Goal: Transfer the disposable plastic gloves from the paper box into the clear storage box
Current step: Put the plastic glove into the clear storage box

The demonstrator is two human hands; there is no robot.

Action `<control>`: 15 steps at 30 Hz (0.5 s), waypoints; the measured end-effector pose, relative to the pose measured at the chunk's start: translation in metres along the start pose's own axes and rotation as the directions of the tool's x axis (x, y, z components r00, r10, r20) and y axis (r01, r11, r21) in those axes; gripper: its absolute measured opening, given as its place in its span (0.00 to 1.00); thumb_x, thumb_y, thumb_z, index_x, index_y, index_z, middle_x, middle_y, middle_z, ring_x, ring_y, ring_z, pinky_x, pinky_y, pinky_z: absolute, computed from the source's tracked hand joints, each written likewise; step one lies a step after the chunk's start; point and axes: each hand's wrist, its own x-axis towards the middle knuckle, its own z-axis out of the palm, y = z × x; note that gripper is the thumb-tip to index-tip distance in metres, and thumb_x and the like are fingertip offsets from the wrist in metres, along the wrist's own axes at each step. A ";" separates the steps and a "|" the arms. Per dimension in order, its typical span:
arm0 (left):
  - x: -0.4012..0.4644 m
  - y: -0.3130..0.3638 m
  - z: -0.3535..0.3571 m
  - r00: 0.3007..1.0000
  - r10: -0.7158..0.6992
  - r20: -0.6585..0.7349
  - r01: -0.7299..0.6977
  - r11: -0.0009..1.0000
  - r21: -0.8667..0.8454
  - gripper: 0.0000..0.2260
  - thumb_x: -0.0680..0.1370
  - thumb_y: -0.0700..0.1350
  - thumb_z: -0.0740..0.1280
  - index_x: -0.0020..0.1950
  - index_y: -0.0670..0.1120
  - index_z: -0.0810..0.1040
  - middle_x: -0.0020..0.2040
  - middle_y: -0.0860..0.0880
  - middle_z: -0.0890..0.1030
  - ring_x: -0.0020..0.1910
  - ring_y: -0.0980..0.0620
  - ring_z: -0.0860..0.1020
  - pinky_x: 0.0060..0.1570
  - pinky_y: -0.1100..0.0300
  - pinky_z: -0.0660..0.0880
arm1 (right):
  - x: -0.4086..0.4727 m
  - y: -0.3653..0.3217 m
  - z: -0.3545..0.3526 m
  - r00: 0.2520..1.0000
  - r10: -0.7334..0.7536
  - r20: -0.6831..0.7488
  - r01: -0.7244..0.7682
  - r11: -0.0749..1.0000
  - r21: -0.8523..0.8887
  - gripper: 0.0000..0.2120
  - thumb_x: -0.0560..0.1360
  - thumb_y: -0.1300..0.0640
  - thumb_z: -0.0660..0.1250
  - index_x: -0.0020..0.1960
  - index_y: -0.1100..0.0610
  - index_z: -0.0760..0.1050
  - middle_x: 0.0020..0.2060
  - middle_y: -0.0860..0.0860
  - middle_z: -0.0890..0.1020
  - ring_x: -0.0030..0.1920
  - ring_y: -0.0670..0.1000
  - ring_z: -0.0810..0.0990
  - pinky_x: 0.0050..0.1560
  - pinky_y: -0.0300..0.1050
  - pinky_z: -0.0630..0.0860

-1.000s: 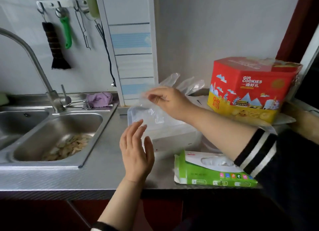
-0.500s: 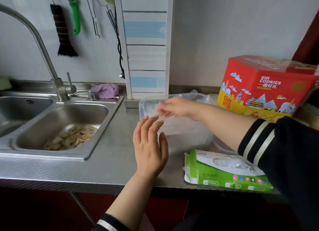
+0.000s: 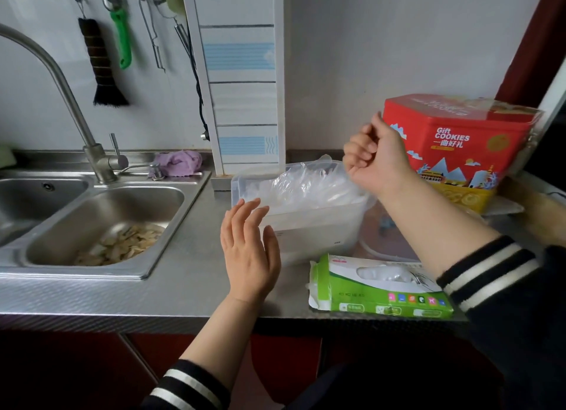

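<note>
A: Nearest us, at five o'clock, the paper box (image 3: 379,290) on the table (image 3: 190,290) has gloves left.
B: Our left hand (image 3: 248,246) is flat, holding nothing, beside the clear storage box (image 3: 309,225); let it steady that wall.
A: Right hand (image 3: 375,161), at one o'clock, is curled on nothing; the gloves (image 3: 306,184) bulge above the rim, so we should press them flat.

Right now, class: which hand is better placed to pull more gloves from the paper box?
Probably the right hand: its forearm passes directly above the paper box, and it holds nothing. The left hand, open, hovers at the storage box.
</note>
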 end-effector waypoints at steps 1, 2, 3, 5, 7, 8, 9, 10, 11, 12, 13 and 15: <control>-0.001 0.000 0.000 1.000 0.014 -0.011 -0.014 1.000 0.004 0.13 0.78 0.39 0.58 0.62 0.45 0.69 0.64 0.42 0.74 0.69 0.41 0.69 0.72 0.45 0.59 | -0.012 -0.004 -0.004 1.000 -0.014 0.018 0.016 0.992 -0.123 0.23 0.80 0.43 0.58 0.30 0.53 0.69 0.19 0.46 0.61 0.20 0.45 0.57 0.19 0.37 0.54; -0.001 0.001 0.000 0.999 0.047 -0.023 -0.046 0.999 0.011 0.13 0.78 0.38 0.58 0.62 0.45 0.69 0.65 0.42 0.73 0.68 0.40 0.69 0.73 0.45 0.58 | -0.026 -0.005 -0.009 0.999 -0.030 0.040 0.040 0.956 -0.289 0.21 0.79 0.43 0.59 0.32 0.54 0.69 0.20 0.47 0.63 0.20 0.45 0.60 0.20 0.37 0.56; -0.002 0.002 0.000 0.994 0.100 -0.032 -0.100 0.995 0.015 0.13 0.77 0.38 0.58 0.62 0.45 0.69 0.66 0.42 0.72 0.68 0.40 0.69 0.73 0.46 0.58 | -0.041 -0.003 -0.017 0.997 -0.047 0.067 0.073 0.878 -0.472 0.19 0.78 0.44 0.60 0.34 0.55 0.71 0.20 0.47 0.67 0.21 0.45 0.63 0.21 0.36 0.60; -0.005 0.006 -0.001 0.967 0.252 -0.031 -0.252 0.968 0.008 0.13 0.77 0.36 0.59 0.61 0.44 0.70 0.65 0.42 0.70 0.66 0.41 0.70 0.70 0.48 0.62 | -0.068 0.004 -0.038 0.990 -0.040 0.138 0.134 0.605 -0.785 0.14 0.73 0.46 0.65 0.38 0.58 0.75 0.25 0.48 0.76 0.26 0.46 0.74 0.29 0.38 0.71; -0.006 0.010 -0.002 0.926 0.376 -0.003 -0.376 0.926 -0.012 0.12 0.78 0.37 0.58 0.60 0.44 0.71 0.63 0.42 0.70 0.61 0.42 0.72 0.66 0.53 0.66 | -0.088 0.014 -0.060 0.984 0.039 0.171 0.152 0.302 -0.941 0.11 0.69 0.47 0.69 0.42 0.54 0.80 0.34 0.47 0.83 0.37 0.46 0.82 0.42 0.40 0.78; -0.005 0.013 -0.002 0.912 0.409 0.026 -0.408 0.912 -0.035 0.11 0.79 0.38 0.57 0.59 0.44 0.71 0.62 0.43 0.71 0.58 0.43 0.73 0.62 0.55 0.69 | -0.093 0.018 -0.071 0.983 0.074 0.167 0.153 0.162 -0.975 0.08 0.68 0.47 0.71 0.43 0.51 0.81 0.38 0.46 0.84 0.42 0.45 0.82 0.49 0.41 0.78; -0.008 0.018 -0.001 0.906 0.416 0.074 -0.411 0.908 -0.082 0.10 0.79 0.38 0.57 0.59 0.44 0.71 0.60 0.43 0.73 0.55 0.44 0.74 0.57 0.55 0.72 | -0.099 0.022 -0.085 0.985 0.090 0.145 0.140 0.051 -0.989 0.06 0.69 0.49 0.74 0.44 0.48 0.81 0.41 0.45 0.84 0.46 0.46 0.82 0.53 0.43 0.78; -0.008 0.021 -0.001 0.908 0.399 0.129 -0.384 0.914 -0.130 0.09 0.80 0.39 0.56 0.59 0.44 0.71 0.58 0.44 0.76 0.53 0.44 0.76 0.52 0.55 0.74 | -0.100 0.027 -0.093 0.986 0.097 0.136 0.141 -0.043 -0.989 0.05 0.69 0.50 0.75 0.44 0.47 0.81 0.43 0.45 0.83 0.48 0.46 0.81 0.55 0.45 0.77; -0.010 0.028 -0.001 0.912 0.355 0.203 -0.323 0.930 -0.175 0.09 0.80 0.40 0.57 0.59 0.45 0.72 0.55 0.44 0.78 0.51 0.45 0.77 0.47 0.54 0.75 | -0.102 0.031 -0.102 0.987 0.097 0.125 0.136 -0.120 -0.983 0.06 0.69 0.50 0.75 0.45 0.46 0.81 0.45 0.45 0.81 0.49 0.46 0.80 0.56 0.47 0.76; -0.014 0.039 0.000 0.912 0.289 0.291 -0.236 0.950 -0.203 0.09 0.80 0.43 0.58 0.59 0.47 0.72 0.53 0.46 0.79 0.50 0.47 0.77 0.44 0.54 0.75 | -0.105 0.034 -0.111 0.990 0.087 0.113 0.126 -0.159 -0.979 0.07 0.69 0.50 0.76 0.45 0.45 0.80 0.46 0.45 0.79 0.50 0.46 0.79 0.56 0.47 0.75; -0.017 0.050 0.002 0.896 0.206 0.393 -0.132 0.969 -0.208 0.10 0.80 0.47 0.58 0.60 0.49 0.71 0.53 0.49 0.80 0.51 0.49 0.77 0.45 0.53 0.75 | -0.108 0.037 -0.116 0.991 0.079 0.109 0.120 -0.157 -0.980 0.07 0.69 0.51 0.76 0.45 0.44 0.80 0.46 0.45 0.79 0.50 0.47 0.78 0.57 0.48 0.75; -0.026 0.067 0.008 0.793 0.062 0.606 0.083 0.974 -0.209 0.19 0.79 0.58 0.57 0.65 0.50 0.70 0.57 0.52 0.79 0.57 0.52 0.75 0.54 0.55 0.73 | -0.110 0.040 -0.122 0.994 0.072 0.085 0.090 -0.068 -0.994 0.08 0.68 0.52 0.77 0.43 0.43 0.79 0.47 0.46 0.80 0.51 0.47 0.79 0.57 0.51 0.76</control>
